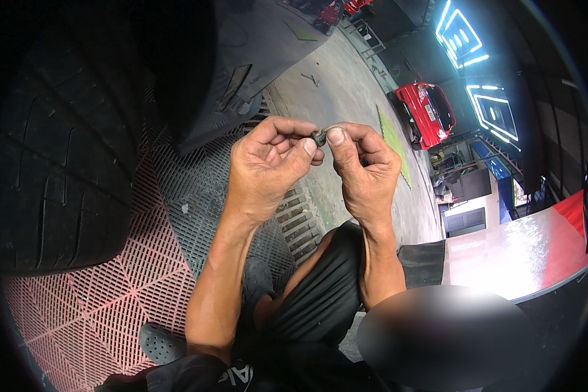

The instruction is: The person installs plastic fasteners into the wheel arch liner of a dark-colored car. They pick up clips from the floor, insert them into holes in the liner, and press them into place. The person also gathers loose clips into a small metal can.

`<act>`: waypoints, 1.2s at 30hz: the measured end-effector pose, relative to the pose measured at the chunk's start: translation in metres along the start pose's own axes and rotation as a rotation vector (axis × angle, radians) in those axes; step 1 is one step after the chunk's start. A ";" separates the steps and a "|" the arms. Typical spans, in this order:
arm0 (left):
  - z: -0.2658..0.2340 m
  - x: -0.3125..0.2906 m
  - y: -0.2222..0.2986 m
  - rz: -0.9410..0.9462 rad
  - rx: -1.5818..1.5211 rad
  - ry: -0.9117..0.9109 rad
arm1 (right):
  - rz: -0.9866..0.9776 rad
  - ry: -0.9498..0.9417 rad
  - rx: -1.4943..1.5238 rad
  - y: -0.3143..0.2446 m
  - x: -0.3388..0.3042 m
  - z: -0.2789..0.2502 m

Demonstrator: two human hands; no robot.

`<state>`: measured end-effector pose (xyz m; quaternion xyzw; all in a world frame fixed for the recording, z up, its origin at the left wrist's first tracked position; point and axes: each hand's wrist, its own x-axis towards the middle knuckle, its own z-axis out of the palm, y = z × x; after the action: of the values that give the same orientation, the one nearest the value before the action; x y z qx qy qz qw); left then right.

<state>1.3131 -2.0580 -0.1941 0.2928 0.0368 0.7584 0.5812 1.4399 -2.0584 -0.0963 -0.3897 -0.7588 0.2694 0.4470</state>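
Between the fingertips of both hands sits a small dark clip-like piece [319,138], mostly covered by the fingers, so its exact kind does not show. My left hand [268,160] pinches it from the left with thumb and forefinger, the other fingers curled loosely. From the right, my right hand [366,163] grips it under the thumb, with the fingers folded behind. The two hands nearly touch, raised above the floor in front of my bent knee.
A large black tyre [59,163] fills the left side, beside a dark car body panel [242,39]. Pink and grey grated floor tiles [157,255] lie below. A metal drain grate [300,215], a red car [424,114] and a glossy red-white panel [516,251] are to the right.
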 end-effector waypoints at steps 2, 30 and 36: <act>0.000 0.001 0.000 0.000 0.012 0.004 | 0.006 -0.004 -0.008 0.000 0.001 0.000; 0.001 0.000 -0.007 0.144 0.001 0.042 | -0.214 -0.091 -0.246 0.006 0.002 0.003; 0.009 0.000 -0.007 0.219 0.089 0.091 | -0.322 -0.024 -0.365 0.008 0.000 0.003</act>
<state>1.3240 -2.0582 -0.1893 0.2860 0.0645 0.8274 0.4790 1.4397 -2.0539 -0.1038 -0.3347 -0.8525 0.0574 0.3975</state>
